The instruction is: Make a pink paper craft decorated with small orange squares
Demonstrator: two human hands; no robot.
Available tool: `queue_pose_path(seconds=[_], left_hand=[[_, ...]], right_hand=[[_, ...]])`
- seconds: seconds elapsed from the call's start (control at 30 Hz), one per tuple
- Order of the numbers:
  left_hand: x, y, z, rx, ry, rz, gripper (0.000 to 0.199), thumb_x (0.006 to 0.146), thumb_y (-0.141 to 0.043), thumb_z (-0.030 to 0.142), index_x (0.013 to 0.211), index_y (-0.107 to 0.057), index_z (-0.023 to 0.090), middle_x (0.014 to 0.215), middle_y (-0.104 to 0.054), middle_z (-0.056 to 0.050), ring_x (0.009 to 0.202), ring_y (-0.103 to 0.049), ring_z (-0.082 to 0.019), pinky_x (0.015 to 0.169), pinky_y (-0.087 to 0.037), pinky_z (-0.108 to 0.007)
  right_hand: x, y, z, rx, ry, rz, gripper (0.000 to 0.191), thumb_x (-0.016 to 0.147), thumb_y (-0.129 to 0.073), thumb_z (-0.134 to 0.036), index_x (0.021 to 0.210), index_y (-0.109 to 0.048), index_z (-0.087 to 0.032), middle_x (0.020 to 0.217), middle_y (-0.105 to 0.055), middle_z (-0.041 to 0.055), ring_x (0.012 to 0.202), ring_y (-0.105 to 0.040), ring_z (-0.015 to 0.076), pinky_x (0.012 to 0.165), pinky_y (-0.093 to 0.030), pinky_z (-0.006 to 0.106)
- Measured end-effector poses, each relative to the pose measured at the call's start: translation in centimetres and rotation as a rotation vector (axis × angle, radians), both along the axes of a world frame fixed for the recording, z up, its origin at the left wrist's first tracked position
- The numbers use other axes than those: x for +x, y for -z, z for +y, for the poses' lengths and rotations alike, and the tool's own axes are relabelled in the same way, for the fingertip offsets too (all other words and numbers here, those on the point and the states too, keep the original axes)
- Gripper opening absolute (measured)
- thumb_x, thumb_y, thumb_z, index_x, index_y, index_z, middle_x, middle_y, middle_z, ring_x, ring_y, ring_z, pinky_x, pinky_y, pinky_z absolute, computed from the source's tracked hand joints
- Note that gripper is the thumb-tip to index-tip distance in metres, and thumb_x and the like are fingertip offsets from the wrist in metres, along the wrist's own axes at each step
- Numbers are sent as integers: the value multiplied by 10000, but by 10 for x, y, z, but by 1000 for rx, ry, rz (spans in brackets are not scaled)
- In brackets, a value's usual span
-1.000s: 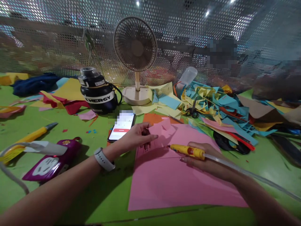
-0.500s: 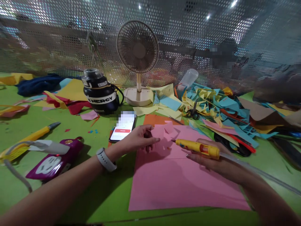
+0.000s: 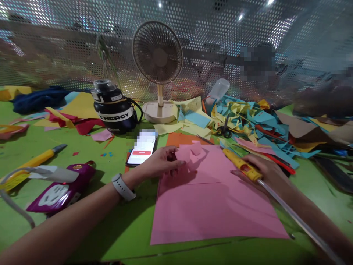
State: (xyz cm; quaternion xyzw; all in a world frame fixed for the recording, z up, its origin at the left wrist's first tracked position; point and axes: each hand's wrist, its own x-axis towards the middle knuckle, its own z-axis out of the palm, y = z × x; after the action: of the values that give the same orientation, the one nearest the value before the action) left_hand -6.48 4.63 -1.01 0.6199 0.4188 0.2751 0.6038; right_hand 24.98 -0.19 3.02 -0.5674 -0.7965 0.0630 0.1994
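Head view: left fingers seemingly pinch the folded pink paper, left of the slanted yellow tool in right fingers.

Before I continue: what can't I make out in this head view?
All in the head view:
Left hand: its own overlapping digits hide whether it pinches the folded pink paper.
Yellow tool: its cord runs off the bottom edge.
Phone: pixelation masks part of the screen.
Mesh: things behind it are blurred.
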Motion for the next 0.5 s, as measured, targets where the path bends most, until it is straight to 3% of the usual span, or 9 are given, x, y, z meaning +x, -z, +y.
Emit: queue_pose_path(seconds=[0.13,0.27,0.5], left_hand=[[-1,-4,0,-7,-26,31,290,779,-722,378,845,-515,186,541,-647,29,440,-579,-97,392,-360,-178],[-2,0,2,-15,-15,54,320,762,-730,417,855,-527,187,541,-648,25,435,-586,-111,379,-366,-181],[-2,0,1,-29,-6,42,340,740,-749,425,852,-537,184,542,-635,40,462,-588,-107,447,-414,-190]], right_hand=[[36,6,-10,-51,114,-94,289,763,-609,-511,865,-599,-240,873,-678,80,730,-628,241,626,-475,341],[68,13,-27,-107,145,-135,257,770,-597,-487,835,-599,-238,893,-679,79,750,-633,233,654,-485,328],[108,21,-30,-117,210,-220,314,651,-578,-311,950,-641,-237,1043,-708,98,916,-677,282,766,-524,361]])
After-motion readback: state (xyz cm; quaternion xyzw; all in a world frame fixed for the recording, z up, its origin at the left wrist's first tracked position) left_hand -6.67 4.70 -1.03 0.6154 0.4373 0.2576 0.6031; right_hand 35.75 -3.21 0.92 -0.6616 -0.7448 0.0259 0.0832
